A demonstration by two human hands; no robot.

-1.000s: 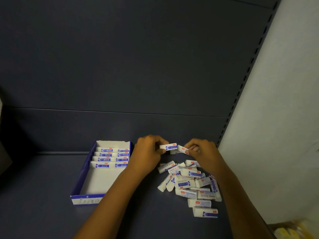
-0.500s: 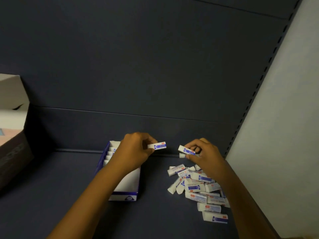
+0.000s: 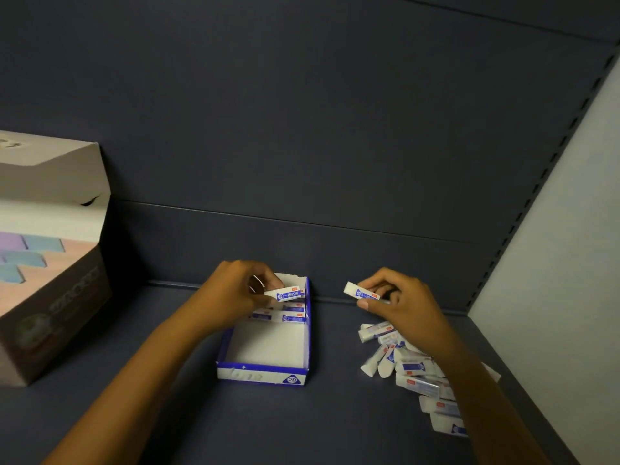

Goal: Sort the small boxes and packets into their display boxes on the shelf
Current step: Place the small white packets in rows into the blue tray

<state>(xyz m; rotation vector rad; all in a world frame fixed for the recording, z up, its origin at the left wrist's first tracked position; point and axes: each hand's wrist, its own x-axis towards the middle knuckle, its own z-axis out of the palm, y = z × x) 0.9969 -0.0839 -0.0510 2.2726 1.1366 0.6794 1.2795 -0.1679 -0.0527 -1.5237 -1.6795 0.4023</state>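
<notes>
1. Small packets: white oblong blocks, each in a white sleeve with a blue band and a small red mark. A loose pile of packets [image 3: 411, 364] lies on the dark shelf [image 3: 335, 421] at right, lying at mixed angles, some overlapping, partly hidden by the right forearm.
2. Display box [image 3: 265, 375]: open-topped, white inside, blue-trimmed walls, front panel white with blue print and a "2B" badge. It sits on the shelf left of the pile, apart from it.
3. Rows of packets [image 3: 288, 313] fill the back of the box, blue bands up; its front part shows bare white floor.
4. Left hand [image 3: 240, 293]: over the box's back end, thumb and fingers pinching one packet [image 3: 285, 293] by its end, held roughly level above the rows.
5. Right hand [image 3: 399, 300]: above the pile's far edge, fingertips pinching a second packet [image 3: 360, 293], white end pointing left.
6. A large lidded carton [image 3: 50, 263] with pastel panels stands at far left.
</notes>
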